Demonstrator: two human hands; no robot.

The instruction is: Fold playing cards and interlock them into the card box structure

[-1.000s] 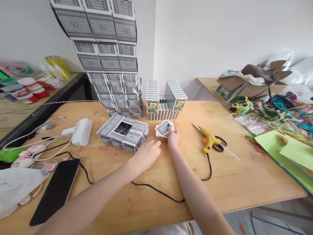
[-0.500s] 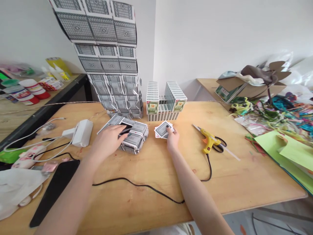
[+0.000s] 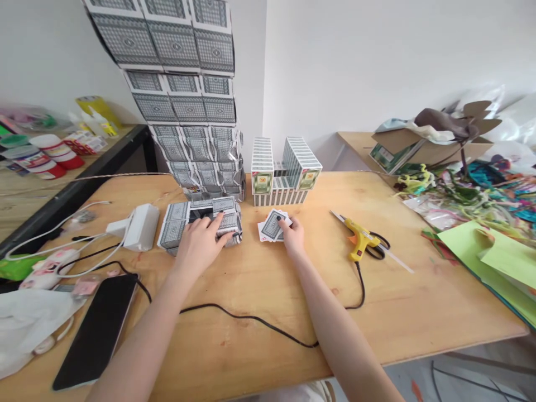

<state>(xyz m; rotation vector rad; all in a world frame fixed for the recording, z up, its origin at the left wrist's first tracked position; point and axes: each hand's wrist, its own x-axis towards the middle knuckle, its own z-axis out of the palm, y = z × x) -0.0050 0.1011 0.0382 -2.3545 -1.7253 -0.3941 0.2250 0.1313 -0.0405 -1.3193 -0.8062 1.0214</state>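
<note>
Two hands [image 3: 199,243] [image 3: 295,235] apart, block [image 3: 173,228] edge, held cards [image 3: 272,224]

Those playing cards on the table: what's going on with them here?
The right hand holds a few loose playing cards just above or on the table. The left hand rests on a low block built of cards, which has an opening in its top. A tall card tower stands behind it.
</note>
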